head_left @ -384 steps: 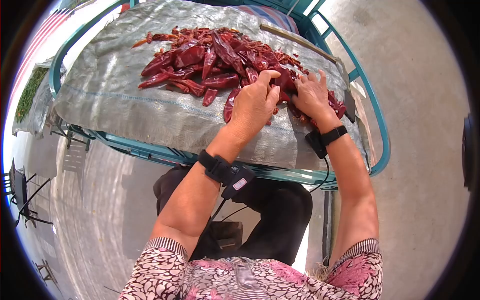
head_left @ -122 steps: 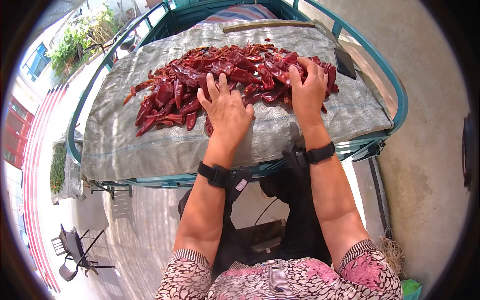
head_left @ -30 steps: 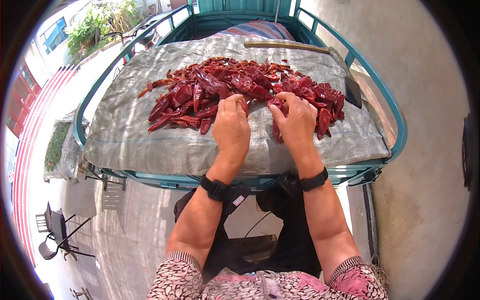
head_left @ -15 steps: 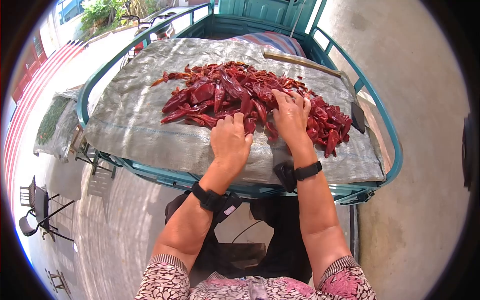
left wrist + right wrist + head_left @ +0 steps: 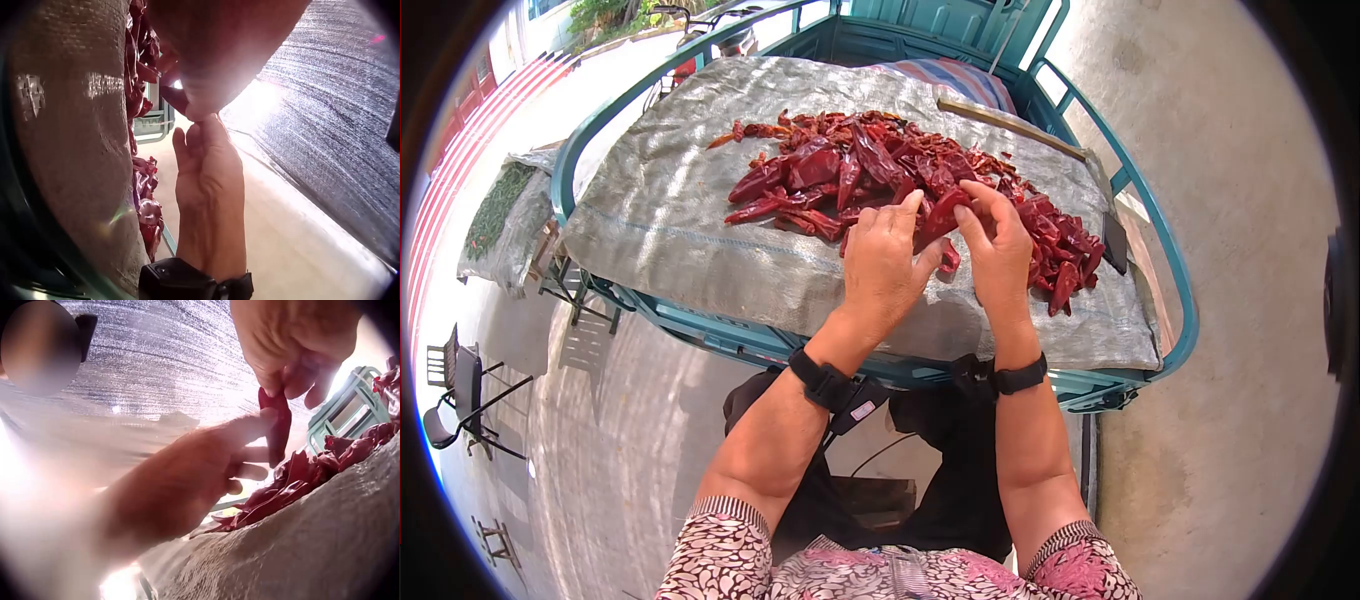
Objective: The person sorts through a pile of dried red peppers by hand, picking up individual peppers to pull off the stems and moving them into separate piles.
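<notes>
Grey sheet (image 5: 690, 270) is covering the near part of a teal cart (image 5: 1168, 235) on a pale floor (image 5: 1230, 200). I am seeing a heap of red peppers (image 5: 820, 168) lying across it. I am logging one long pepper (image 5: 942, 218) above the heap's near side, between both hands. My right hand (image 5: 1003, 258) is pinching one end, fingers narrow; my left hand (image 5: 885, 258) is gripping it lower, thumb and fingertips bent. Far side: wooden strip (image 5: 1010, 130) is lying on the sheet.

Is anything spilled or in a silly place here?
One thing looks odd: a flat black object lies beside the red peppers, on the person's right, and it's no pepper. I can't tell what it is. The peppers are messy, but I see none spilled off the grey sheet.
</notes>
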A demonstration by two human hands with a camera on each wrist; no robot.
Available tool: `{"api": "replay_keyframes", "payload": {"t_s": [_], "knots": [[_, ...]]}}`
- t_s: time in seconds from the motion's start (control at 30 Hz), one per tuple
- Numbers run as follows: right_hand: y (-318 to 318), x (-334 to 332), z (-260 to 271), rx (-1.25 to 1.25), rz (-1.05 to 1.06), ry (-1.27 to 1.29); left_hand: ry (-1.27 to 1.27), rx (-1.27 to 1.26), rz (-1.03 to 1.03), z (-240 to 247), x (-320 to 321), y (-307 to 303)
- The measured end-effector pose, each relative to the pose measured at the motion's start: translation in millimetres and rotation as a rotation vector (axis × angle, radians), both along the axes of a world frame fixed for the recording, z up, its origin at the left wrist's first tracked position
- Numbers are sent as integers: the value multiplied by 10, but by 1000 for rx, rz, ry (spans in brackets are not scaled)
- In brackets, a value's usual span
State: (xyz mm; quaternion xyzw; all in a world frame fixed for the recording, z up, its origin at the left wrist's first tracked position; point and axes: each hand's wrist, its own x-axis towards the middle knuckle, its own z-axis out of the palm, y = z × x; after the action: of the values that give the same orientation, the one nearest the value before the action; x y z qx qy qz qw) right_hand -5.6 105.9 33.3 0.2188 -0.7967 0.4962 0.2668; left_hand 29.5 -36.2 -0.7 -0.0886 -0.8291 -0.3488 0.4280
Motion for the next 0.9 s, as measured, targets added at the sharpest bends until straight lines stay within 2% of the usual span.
{"api": "replay_keyframes", "payload": {"t_s": [0.07,0.13,0.17,0.27,0.37,0.4,0.5,0.7,0.8,0.9], "knots": [[8,39,-70,-79,51,-84,15,45,-111,-75,-47,43],[-8,78,-76,-204,86,-158,-67,47,-115,-28,23,77],[28,66,-78,-175,38,-147,-108,46,-119,-10,47,94],[212,-50,-107,-111,-103,-136,-191,40,36,-14,8,15],[334,-78,-94,53,-283,-97,-367,-115,211,8,78,-172],[359,-93,-108,195,-348,-14,-391,-160,214,6,82,-199],[348,-117,-152,311,-469,194,-469,-296,217,-18,100,-246],[202,-7,-114,258,-207,107,-396,-183,187,-19,56,-197],[147,12,-117,284,-80,23,-325,-87,119,59,106,-134],[82,27,-130,145,99,-145,-178,-73,-33,19,98,-78]]}}
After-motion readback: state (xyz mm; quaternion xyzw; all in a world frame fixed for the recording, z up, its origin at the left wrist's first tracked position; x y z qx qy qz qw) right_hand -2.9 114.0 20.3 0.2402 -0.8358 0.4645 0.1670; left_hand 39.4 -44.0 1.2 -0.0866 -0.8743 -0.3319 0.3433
